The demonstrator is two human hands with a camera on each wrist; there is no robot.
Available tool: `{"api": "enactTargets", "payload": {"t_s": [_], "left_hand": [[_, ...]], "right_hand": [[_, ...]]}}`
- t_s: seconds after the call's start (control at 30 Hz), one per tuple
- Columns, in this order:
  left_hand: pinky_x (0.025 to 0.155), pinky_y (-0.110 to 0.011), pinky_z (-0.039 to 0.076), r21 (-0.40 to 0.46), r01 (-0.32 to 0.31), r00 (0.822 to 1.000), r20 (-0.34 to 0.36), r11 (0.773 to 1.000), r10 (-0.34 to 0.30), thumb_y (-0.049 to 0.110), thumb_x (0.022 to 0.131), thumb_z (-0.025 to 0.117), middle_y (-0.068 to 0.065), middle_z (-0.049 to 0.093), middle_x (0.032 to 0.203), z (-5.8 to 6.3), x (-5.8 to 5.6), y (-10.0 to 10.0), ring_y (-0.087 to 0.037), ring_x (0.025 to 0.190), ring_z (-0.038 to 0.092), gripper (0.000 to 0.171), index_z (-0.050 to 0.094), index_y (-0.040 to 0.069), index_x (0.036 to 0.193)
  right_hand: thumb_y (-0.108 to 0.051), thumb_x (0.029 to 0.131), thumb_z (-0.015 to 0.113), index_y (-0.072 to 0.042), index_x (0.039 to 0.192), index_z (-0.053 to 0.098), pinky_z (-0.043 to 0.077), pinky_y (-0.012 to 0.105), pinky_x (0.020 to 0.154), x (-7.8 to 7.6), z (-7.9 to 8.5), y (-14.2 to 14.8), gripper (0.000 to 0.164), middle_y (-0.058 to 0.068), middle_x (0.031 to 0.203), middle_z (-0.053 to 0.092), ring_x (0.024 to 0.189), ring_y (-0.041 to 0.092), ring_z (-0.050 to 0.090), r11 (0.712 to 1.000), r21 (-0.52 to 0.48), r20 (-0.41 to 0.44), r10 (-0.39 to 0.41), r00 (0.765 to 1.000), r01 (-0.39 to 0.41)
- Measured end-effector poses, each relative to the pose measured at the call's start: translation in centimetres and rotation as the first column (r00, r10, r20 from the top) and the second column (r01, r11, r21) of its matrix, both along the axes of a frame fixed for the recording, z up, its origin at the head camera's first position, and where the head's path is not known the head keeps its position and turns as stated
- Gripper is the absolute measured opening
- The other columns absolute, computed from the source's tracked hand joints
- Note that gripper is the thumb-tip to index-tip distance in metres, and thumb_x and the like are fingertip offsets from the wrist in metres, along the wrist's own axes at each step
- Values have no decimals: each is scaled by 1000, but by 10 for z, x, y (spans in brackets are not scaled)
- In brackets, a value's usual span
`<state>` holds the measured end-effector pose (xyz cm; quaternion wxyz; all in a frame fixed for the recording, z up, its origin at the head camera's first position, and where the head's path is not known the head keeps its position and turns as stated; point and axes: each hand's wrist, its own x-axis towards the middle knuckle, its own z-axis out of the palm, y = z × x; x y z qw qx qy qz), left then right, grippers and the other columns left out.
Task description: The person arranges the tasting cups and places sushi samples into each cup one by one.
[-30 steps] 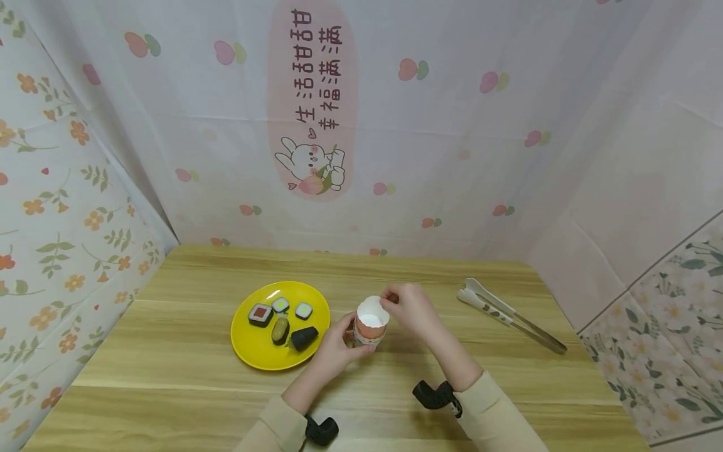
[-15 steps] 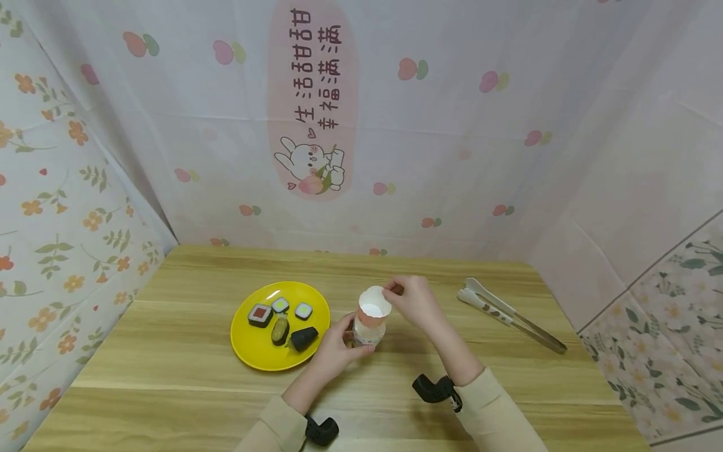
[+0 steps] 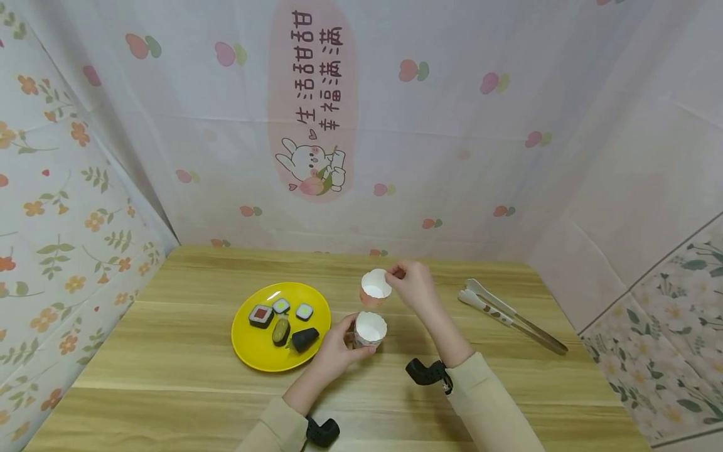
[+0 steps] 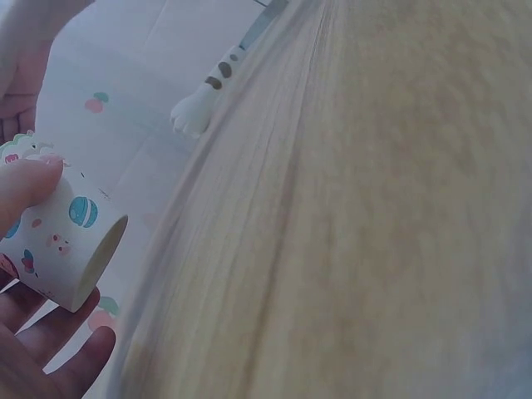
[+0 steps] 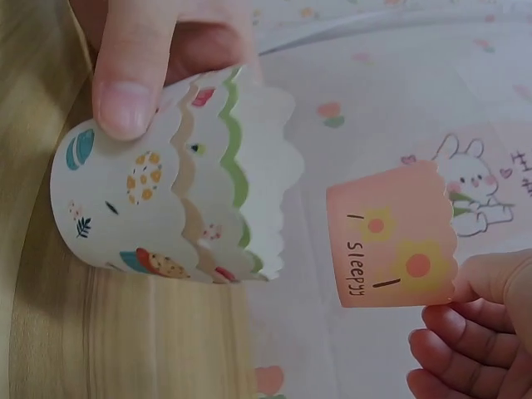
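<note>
My left hand (image 3: 333, 353) grips white paper cupcake cups (image 5: 150, 195) printed with little pastries, close over the table. In the right wrist view a tan scalloped edge and a green one show, one past the other, as in a nested stack. Beyond and above them, an orange paper cupcake cup (image 3: 374, 296) with yellow flowers and the words "I sleepy" hangs apart from the white ones. Thumb and fingertips of my right hand (image 3: 416, 287) pinch its scalloped rim. Both openings face up in the head view, and the orange cup looks hollow inside.
Left of the cups lies a yellow plate (image 3: 248, 355) bearing several sushi pieces (image 3: 260, 316), among them a black cone-shaped roll (image 3: 304, 339). Tongs (image 3: 508, 314) with white paw-shaped ends rest at the right on the wooden table (image 3: 169, 389). Printed cloth hangs behind and beside it.
My right hand has drawn the orange cup up and out of the white cups, away from my left hand. The left hand keeps its grip in the same place.
</note>
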<state>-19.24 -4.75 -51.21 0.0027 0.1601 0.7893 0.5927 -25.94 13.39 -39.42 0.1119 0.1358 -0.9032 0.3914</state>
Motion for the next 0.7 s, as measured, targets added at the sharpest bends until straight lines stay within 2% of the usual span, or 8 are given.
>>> {"api": "enactTargets", "payload": {"t_s": [0.37, 0.7], "left_hand": [[91, -46, 46, 8, -4, 1000, 20, 1000, 4, 23, 78, 82, -9, 59, 121, 1, 0, 1, -25, 101, 57, 70, 49, 4, 136], [90, -44, 47, 11, -6, 1000, 26, 1000, 6, 21, 78, 81, -10, 59, 121, 5, 2, 1, -24, 100, 58, 69, 49, 5, 136]], "right_hand": [[-9, 84, 68, -3, 79, 70, 48, 28, 55, -22, -16, -1, 9, 5, 71, 64, 62, 17, 56, 997, 12, 46, -79, 996, 78], [-10, 86, 66, -2, 78, 68, 45, 26, 48, -43, -33, -1, 11, 5, 68, 61, 55, 16, 53, 995, 19, 90, -98, 991, 97]]}}
